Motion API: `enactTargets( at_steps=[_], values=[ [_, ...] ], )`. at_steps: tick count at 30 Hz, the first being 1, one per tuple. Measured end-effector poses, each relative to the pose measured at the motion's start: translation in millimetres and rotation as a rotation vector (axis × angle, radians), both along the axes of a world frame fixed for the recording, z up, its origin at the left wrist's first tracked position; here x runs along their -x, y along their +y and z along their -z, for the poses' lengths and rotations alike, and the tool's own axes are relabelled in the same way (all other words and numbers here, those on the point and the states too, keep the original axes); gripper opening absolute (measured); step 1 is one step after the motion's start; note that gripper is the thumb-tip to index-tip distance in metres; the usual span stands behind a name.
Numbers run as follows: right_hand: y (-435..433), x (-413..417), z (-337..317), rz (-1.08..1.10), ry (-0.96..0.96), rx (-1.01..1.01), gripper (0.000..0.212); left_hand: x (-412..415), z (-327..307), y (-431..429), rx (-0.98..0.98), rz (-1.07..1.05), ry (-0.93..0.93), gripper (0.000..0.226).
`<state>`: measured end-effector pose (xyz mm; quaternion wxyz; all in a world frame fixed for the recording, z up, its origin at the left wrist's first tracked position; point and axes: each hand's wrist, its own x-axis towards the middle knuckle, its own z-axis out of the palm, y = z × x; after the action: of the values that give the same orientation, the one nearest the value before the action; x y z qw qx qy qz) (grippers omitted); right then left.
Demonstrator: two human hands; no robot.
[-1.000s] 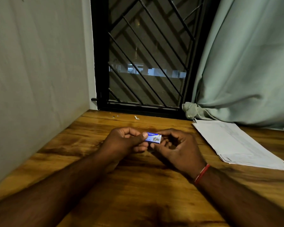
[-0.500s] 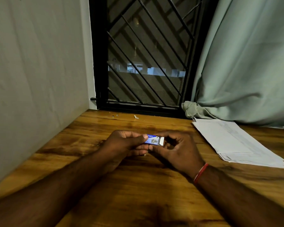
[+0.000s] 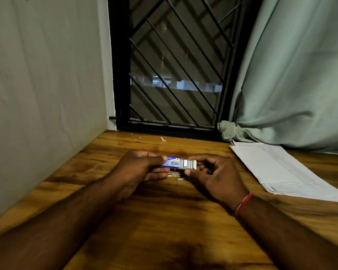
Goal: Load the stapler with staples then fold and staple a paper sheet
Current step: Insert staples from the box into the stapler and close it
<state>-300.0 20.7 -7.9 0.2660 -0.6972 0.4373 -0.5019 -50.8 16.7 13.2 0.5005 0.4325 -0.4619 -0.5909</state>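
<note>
A small blue staple box (image 3: 171, 162) is held just above the wooden table, and its inner tray (image 3: 186, 164) sticks out to the right with grey staple strips showing. My left hand (image 3: 139, 168) pinches the blue sleeve between thumb and fingers. My right hand (image 3: 213, 176) pinches the tray's right end. Below the box a small metal piece (image 3: 173, 174) and a short staple bit (image 3: 180, 179) lie on the table. A stack of white paper sheets (image 3: 281, 170) lies to the right. No stapler can be made out.
The wooden table (image 3: 164, 221) meets a grey wall on the left and a black barred window (image 3: 174, 75) at the back. A pale green curtain (image 3: 291, 75) hangs at the back right, touching the paper stack. A tiny white scrap (image 3: 163, 139) lies near the window.
The inner tray has slid out to the right of the blue sleeve, baring the staples. My right hand has drawn rightwards with it, while my left hand keeps its hold on the sleeve.
</note>
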Motion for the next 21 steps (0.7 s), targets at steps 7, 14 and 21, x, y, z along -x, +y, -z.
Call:
enactTargets(
  at_steps=[7,14,21],
  values=[
    [-4,1,6,-0.033,0.013,-0.015,0.031,-9,-1,5,0.365,0.028,-0.445,0.068],
    [-4,3,6,-0.119,0.114,-0.050,0.029,-10,1,7,0.550,0.089,-0.792,0.041],
    [-6,7,2,-0.153,0.506,0.098,0.040,-18,5,0,0.517,0.227,-0.994,0.031]
  ],
)
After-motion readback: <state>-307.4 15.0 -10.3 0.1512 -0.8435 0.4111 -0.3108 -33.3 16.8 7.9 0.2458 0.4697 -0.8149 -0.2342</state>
